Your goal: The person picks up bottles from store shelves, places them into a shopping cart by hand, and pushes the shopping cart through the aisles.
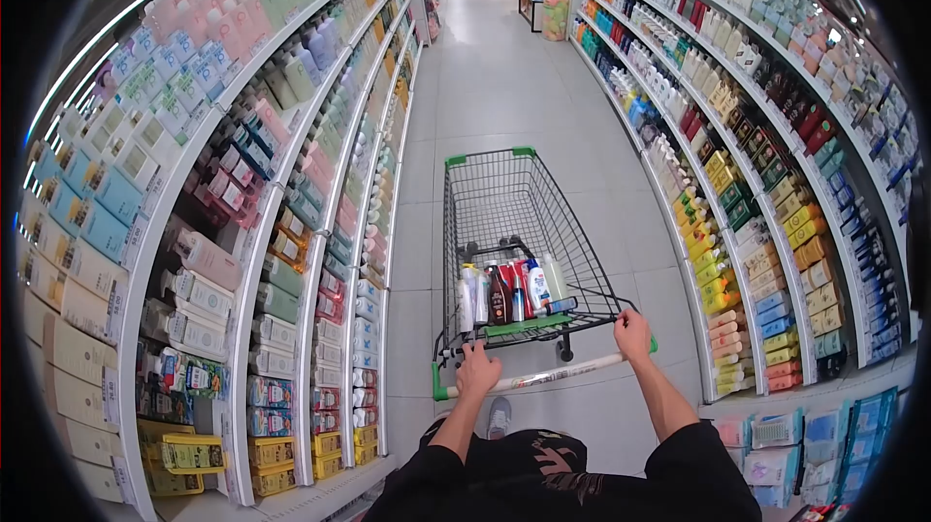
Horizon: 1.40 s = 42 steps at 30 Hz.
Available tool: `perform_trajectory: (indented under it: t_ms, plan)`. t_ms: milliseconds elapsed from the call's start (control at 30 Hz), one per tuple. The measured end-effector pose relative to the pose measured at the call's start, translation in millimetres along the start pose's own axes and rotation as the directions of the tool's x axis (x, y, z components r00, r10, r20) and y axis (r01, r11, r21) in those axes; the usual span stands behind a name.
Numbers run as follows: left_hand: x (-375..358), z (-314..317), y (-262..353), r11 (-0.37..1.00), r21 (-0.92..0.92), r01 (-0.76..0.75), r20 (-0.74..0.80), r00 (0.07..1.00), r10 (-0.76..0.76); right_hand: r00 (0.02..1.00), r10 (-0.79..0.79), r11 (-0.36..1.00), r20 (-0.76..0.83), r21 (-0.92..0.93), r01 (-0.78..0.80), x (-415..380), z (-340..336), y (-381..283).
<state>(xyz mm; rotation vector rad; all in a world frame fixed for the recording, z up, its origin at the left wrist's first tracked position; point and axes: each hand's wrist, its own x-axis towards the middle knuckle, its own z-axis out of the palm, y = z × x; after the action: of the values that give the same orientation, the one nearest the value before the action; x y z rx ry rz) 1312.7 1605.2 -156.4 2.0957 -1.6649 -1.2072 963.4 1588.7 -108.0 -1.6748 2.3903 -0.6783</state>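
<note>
A shopping cart (pixel 584 260) of black wire with green corners stands in front of me. My left hand (pixel 477 370) is over the left part of its white handle bar (pixel 553 373), with the fingers curled at the cart's rear edge and the thumb out to the side. At the right end, my right hand (pixel 632 333) grips the cart by its rear corner. In the near section of the cart several bottles stand close together, among them a dark brown bottle (pixel 499 294), a white bottle with a blue label (pixel 538 287) and a pale bottle (pixel 555 277).
Tall shelves (pixel 335 163) packed with bottles, tubes and boxes line the left side. More stocked shelves (pixel 722 163) curve along the right. Between them runs a grey tiled aisle (pixel 499 86). Hanging packets (pixel 776 454) are close at the lower right. A clear bin (pixel 556 8) stands far ahead.
</note>
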Motion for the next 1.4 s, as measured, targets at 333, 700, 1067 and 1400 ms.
perform_trajectory:
  t_ms: [333,700,1067,1400]
  plan:
    - [-25.4,3.6,-25.3,0.983,0.096,-0.156,-0.065,0.984,0.163,0.998,0.066,0.994,0.002,0.085,-0.066,-109.6,-18.6,18.6]
    - [-72.0,29.3,-42.8,0.949,0.141,-0.282,-0.07,0.953,0.294,0.988,-0.153,0.986,-0.002,0.065,0.152,-214.6,-63.7,33.8]
    - [-146.4,61.3,-55.1,0.964,0.162,-0.213,-0.102,0.968,0.231,0.722,0.023,0.916,0.691,-0.303,0.261,-300.8,-133.6,65.5]
    - [-199.2,83.2,-70.0,0.958,0.178,-0.224,-0.026,0.972,0.232,0.487,0.182,0.882,0.854,-0.361,0.303,-343.0,-125.1,112.1]
